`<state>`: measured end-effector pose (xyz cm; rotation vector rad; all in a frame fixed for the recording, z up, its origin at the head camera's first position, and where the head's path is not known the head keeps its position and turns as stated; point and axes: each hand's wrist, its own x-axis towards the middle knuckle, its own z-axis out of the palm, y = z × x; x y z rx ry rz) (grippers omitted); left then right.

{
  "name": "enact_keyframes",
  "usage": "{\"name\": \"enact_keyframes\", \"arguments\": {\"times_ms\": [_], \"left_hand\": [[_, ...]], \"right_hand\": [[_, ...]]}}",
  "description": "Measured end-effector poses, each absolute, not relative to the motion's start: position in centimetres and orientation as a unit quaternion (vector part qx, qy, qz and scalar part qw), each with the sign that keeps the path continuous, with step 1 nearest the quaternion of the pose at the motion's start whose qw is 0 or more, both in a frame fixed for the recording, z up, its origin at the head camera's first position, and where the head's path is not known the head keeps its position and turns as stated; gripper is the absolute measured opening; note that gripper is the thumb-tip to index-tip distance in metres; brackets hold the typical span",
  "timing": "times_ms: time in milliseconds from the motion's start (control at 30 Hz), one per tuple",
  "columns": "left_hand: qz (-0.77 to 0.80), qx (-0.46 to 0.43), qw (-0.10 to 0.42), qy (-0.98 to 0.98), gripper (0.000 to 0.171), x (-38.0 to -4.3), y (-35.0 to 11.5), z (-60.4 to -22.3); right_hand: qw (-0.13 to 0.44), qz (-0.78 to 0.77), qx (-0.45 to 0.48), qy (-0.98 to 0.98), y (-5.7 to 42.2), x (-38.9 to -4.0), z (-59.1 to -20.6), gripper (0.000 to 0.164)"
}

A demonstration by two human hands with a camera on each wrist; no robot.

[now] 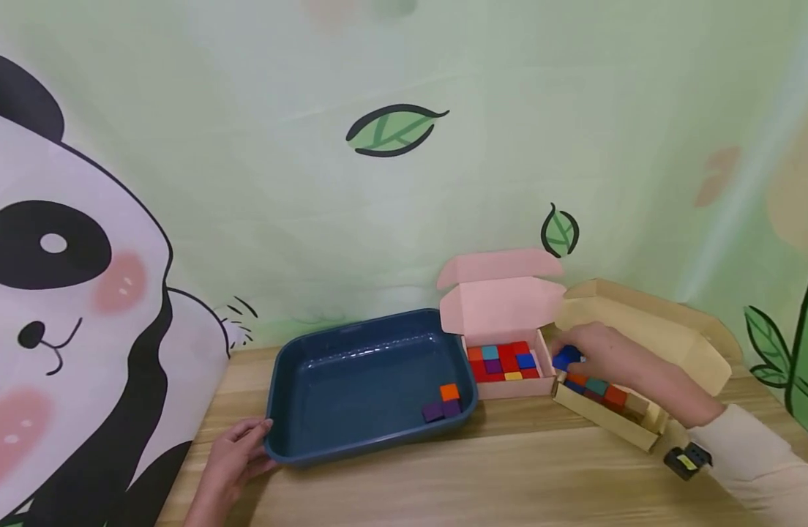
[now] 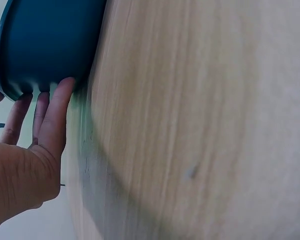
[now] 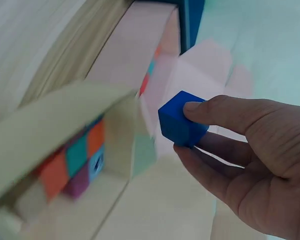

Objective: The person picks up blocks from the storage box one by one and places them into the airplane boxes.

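Note:
In the head view, my right hand (image 1: 604,355) is above the near end of a tan cardboard box (image 1: 601,417). It pinches a blue cube (image 3: 179,119) between thumb and fingers, clear of the colored cubes (image 3: 77,155) in that box. At the tray's near left corner, my left hand (image 1: 236,454) touches the dark blue tray (image 1: 371,444). Its fingers (image 2: 56,120) are extended against the outer wall in the left wrist view. Inside the tray's right end are an orange cube (image 1: 449,392) and two purple cubes (image 1: 433,412).
Between the tray and the tan box stands an open pink box (image 1: 509,388) holding mostly red cubes, with teal, purple, blue and yellow ones. Both lids are raised at the back. Behind the wooden table (image 1: 404,487) hangs a backdrop (image 1: 279,183) with a panda and leaves.

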<state>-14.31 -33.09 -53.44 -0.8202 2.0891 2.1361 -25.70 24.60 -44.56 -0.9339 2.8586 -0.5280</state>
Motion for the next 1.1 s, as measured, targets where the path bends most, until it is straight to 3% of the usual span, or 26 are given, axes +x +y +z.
{"name": "enact_keyframes", "arguments": {"times_ms": [200,467,767,933,1100], "left_hand": [[0.689,-0.266,0.024,0.674,0.014,-14.3,-33.2,-53.3],[0.69,-0.264,0.02,0.673,0.01,-14.1,-33.3,-53.3],[0.689,-0.266,0.025,0.674,0.009,-14.1,-33.1,-53.5],[0.691,-0.259,0.024,0.674,0.01,-14.2,-33.1,-53.5],[0.694,-0.261,0.024,0.671,0.007,-14.2,-33.2,-53.4]], "right_hand": [[0.058,-0.109,-0.283,0.951,27.9,-25.2,-44.9,0.019],[0.017,-0.015,-0.283,0.959,29.4,-24.0,-47.3,0.017],[-0.014,-0.04,-0.267,0.963,29.9,-24.1,-48.9,0.019],[0.015,-0.082,-0.264,0.961,30.6,-24.6,-49.3,0.022],[0.082,-0.109,-0.258,0.957,30.9,-25.0,-49.3,0.022]]}}
